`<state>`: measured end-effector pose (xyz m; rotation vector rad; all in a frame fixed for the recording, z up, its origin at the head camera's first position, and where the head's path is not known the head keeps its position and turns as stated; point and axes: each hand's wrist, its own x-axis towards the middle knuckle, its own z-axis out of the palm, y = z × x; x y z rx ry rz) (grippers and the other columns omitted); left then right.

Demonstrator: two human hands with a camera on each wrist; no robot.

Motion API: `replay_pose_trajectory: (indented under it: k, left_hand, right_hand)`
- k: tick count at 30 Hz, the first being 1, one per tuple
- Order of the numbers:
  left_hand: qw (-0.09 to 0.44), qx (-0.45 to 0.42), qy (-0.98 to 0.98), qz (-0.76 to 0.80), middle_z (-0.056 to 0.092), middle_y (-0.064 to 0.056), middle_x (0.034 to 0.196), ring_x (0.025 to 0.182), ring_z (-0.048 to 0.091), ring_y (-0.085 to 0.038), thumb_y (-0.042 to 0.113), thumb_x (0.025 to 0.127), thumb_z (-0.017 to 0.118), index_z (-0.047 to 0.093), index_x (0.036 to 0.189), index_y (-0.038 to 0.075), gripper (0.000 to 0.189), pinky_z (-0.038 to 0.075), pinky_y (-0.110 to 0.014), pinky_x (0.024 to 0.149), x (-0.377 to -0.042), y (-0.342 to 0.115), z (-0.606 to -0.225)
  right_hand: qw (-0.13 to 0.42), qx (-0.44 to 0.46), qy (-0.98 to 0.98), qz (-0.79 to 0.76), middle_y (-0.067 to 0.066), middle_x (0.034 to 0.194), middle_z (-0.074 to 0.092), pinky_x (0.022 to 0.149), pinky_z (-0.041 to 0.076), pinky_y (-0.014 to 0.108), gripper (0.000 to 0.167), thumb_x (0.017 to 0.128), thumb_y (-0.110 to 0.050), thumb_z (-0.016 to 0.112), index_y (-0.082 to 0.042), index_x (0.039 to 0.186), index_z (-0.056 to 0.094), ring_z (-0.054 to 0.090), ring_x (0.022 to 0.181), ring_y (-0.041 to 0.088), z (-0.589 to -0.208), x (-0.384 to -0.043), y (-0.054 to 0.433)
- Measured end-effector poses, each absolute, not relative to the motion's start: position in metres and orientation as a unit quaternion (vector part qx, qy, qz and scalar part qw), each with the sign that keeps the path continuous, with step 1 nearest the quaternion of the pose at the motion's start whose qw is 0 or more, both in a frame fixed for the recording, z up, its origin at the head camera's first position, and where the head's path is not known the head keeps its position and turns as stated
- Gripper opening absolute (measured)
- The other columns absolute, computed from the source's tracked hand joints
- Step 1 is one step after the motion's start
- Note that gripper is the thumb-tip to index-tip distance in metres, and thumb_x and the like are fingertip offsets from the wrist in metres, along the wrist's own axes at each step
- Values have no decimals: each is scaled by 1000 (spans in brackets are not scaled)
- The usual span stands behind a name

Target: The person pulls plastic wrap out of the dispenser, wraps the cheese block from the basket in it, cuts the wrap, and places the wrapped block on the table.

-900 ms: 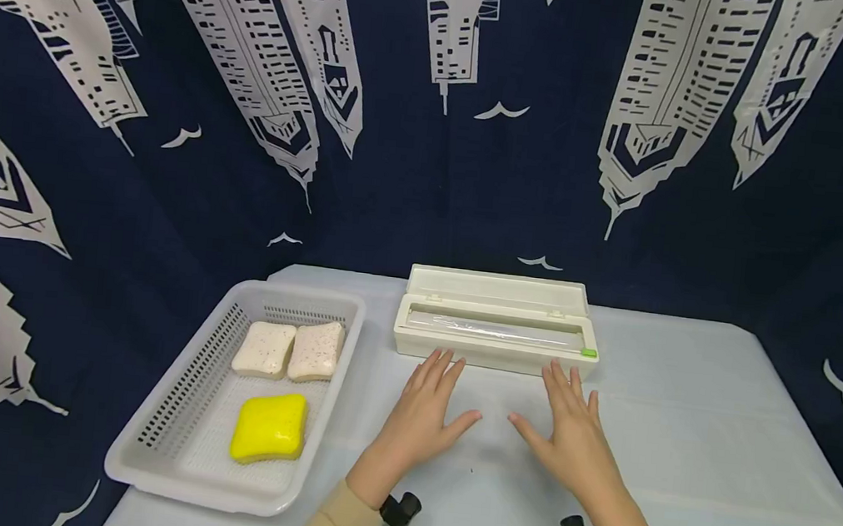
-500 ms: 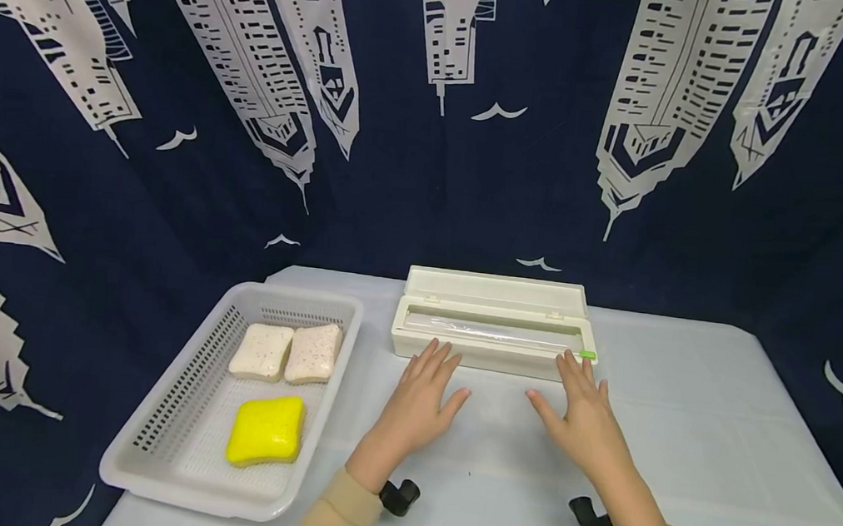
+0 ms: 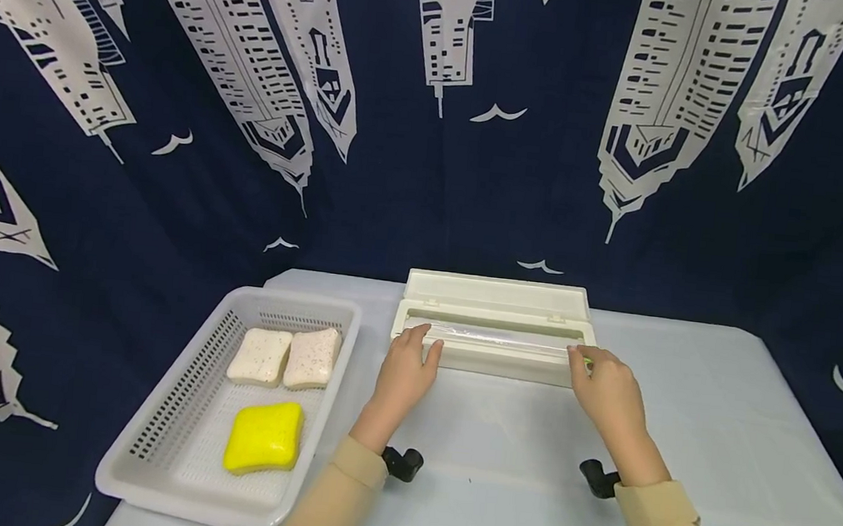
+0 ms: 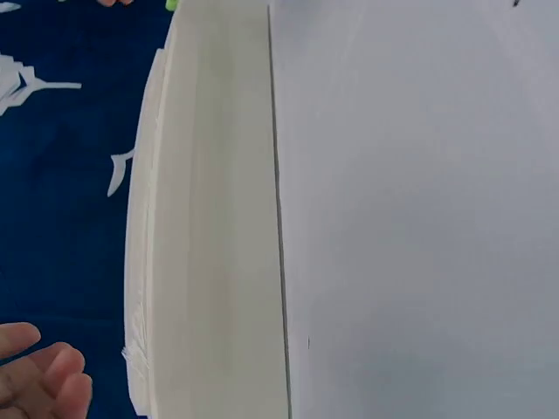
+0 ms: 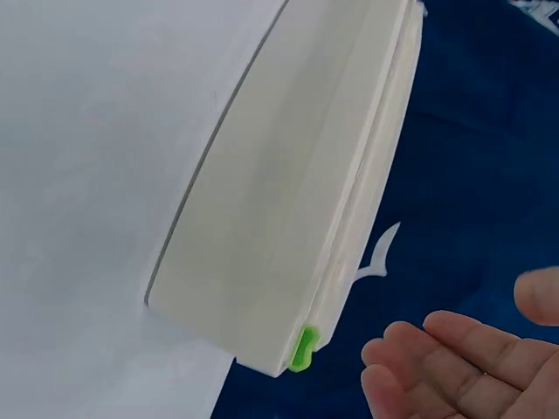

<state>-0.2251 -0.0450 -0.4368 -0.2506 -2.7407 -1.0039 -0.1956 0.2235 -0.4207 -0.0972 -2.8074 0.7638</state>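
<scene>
A cream cling film dispenser (image 3: 491, 361) stands at the back of the table with its lid (image 3: 497, 292) raised. A roll of clear film (image 3: 498, 335) lies inside it. My left hand (image 3: 404, 374) is over the left front of the dispenser, fingers slightly bent and thumb apart; in the left wrist view its fingertips (image 4: 74, 393) show nothing between them. At the right end is my right hand (image 3: 611, 397), beside the green cutter slider (image 5: 304, 349). Its fingers curve loosely, with the thumb apart and nothing between them in the right wrist view.
To the left stands a white perforated basket (image 3: 182, 505). It holds two pale speckled sponge-like blocks (image 3: 258, 357) and one yellow block (image 3: 263, 437). Behind the white table (image 3: 491, 503) hangs a navy curtain (image 3: 472, 201) with white building prints.
Both hands have moved forward and apart, from in front of the dispenser to its two ends. The right hand's fingers have drawn in from spread to curved.
</scene>
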Motion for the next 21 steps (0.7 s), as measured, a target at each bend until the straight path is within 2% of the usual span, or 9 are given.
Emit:
replay_pose_trajectory:
  k: [2, 5, 10, 16, 21]
  left_hand:
    - [110, -68, -927, -351, 63, -22, 121, 107, 64, -34, 26, 101, 53, 56, 131, -4, 43, 54, -47, 87, -232, -46, -437]
    - [119, -47, -922, -366, 65, -20, 115, 96, 66, -31, 22, 98, 57, 58, 128, -5, 40, 55, -44, 79, -241, -48, -438]
    - [131, -27, -916, -379, 65, -20, 108, 91, 66, -32, 18, 96, 61, 60, 124, -6, 37, 54, -44, 79, -254, -49, -440]
    - [104, 9, -917, -385, 64, -18, 103, 93, 64, -33, 19, 96, 61, 60, 125, -5, 38, 53, -44, 80, -268, -48, -443]
    - [104, 44, -917, -383, 64, -16, 96, 85, 64, -31, 18, 95, 62, 63, 123, -3, 35, 53, -43, 75, -277, -49, -446]
  right_hand:
    - [115, -38, -959, 257, 37, 123, 59, 88, 49, 61, 50, 106, -28, 38, 13, 123, 60, 60, 107, 51, -420, -202, 228]
    - [103, -48, -960, 255, 37, 125, 57, 92, 47, 62, 51, 106, -29, 36, 13, 123, 59, 56, 113, 54, -420, -210, 234]
    - [79, -72, -961, 255, 37, 127, 56, 95, 46, 63, 52, 106, -28, 33, 14, 124, 58, 52, 118, 54, -423, -222, 240]
    - [57, -92, -959, 260, 36, 117, 59, 83, 50, 57, 46, 103, -24, 40, 15, 120, 60, 58, 107, 51, -429, -233, 246]
    - [18, -86, -970, 227, 35, 106, 59, 76, 51, 52, 43, 99, -23, 49, 15, 111, 64, 59, 95, 47, -432, -243, 249]
